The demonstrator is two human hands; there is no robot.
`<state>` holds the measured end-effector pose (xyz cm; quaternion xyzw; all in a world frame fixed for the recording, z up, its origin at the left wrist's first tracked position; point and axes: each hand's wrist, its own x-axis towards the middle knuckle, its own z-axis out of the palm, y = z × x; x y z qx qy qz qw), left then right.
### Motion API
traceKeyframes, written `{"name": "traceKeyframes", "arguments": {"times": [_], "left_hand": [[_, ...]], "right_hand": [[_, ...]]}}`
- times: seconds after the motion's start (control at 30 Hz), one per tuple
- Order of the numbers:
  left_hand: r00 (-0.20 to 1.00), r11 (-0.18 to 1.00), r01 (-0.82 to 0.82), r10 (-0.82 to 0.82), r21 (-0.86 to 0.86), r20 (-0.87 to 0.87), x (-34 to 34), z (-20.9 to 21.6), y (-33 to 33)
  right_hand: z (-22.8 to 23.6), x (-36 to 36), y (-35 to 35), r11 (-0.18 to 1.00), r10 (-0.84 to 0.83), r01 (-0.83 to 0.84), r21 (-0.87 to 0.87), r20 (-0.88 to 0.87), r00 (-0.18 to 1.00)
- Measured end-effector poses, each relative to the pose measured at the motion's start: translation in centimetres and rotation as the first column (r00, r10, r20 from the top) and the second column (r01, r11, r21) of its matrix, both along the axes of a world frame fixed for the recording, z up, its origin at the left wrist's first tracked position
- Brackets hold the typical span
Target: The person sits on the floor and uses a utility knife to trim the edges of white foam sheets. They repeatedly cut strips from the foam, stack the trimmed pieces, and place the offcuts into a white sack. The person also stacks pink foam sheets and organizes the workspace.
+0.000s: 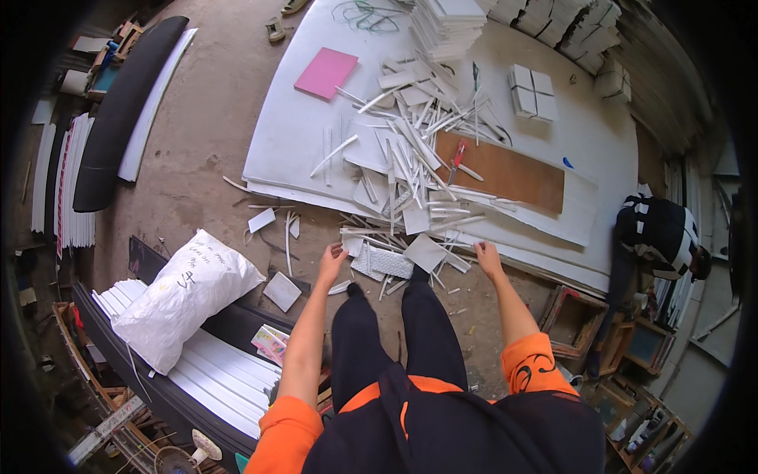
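My left hand hangs over the near side of the scrap pile, its fingers loosely bent and nothing visible in them. My right hand is held out to the right of the pile, also with no object in it. Between them lie a white square board piece and a textured white strip by my feet. Beyond spreads a heap of thin white offcut strips. A red utility knife rests on a brown board among the strips.
A stack of white sheets, a tied white bundle and a pink sheet lie on the large white board. At left is a stuffed white sack. Another person bends at right near wooden frames.
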<state>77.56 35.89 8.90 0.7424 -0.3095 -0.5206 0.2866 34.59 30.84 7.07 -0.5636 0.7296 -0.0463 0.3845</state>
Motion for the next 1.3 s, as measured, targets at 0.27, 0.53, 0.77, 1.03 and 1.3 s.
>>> {"name": "traceKeyframes", "arguments": {"times": [0.27, 0.53, 0.77, 1.03, 1.3], "left_hand": [[0.941, 0.921, 0.252, -0.161, -0.298, 0.297, -7.0, -14.8, -12.5], [0.707, 0.805, 0.479, -0.117, -0.350, 0.698, -13.4, -34.5, -26.0], [0.695, 0.642, 0.527, 0.052, -0.557, 0.717, -14.3, -40.8, -30.8], [0.975, 0.622, 0.191, -0.035, -0.759, 0.218, -15.7, -40.6, -28.6], [0.975, 0.778, -0.128, -0.014, -0.616, -0.220, -17.2, -41.5, -19.2]], "right_hand": [[-10.7, 7.0, -14.4, 0.945, 0.161, -0.156, -0.287, -0.006, 0.987], [-30.4, 13.2, -26.1, 0.643, 0.157, -0.404, -0.651, -0.404, 0.901], [-37.4, 16.9, -29.1, 0.654, -0.103, -0.289, -0.699, -0.461, 0.882], [-37.4, 18.7, -24.0, 0.579, -0.031, -0.299, -0.759, -0.387, 0.922], [-37.4, 18.8, -13.9, 0.669, 0.111, -0.196, -0.717, -0.165, 0.980]]}}
